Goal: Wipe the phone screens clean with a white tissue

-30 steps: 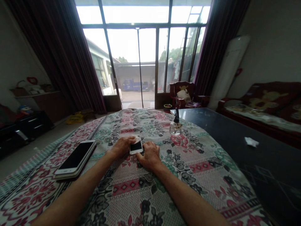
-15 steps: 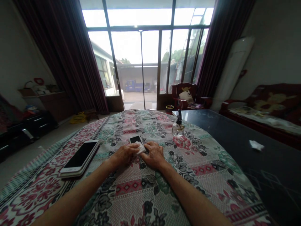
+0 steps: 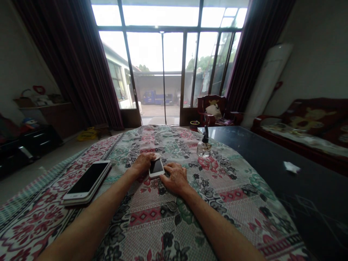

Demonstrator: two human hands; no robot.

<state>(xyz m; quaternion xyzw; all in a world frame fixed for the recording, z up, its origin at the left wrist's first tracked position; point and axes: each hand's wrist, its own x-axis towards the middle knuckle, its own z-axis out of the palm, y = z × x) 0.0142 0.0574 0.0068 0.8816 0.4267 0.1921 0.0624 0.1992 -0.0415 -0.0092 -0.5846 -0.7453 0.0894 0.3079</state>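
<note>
Wipe [image 3: 156, 156] now off the screen, pinched by the left hand [image 3: 141, 163] at the top edge of the phone [image 3: 156, 168]. Phone lies flat on the floral cover [image 3: 217, 224]; right hand [image 3: 175, 178] loosely open just beside it.

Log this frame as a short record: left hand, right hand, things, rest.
left hand: left hand pinches white tissue at the top end of a small white smartphone
right hand: right hand, fingertips at the phone's lower right edge
things: phone lies screen up on a floral bedspread; larger white smartphone to its left
rest: glass spray bottle; dark glossy tabletop with a crumpled white scrap
</note>
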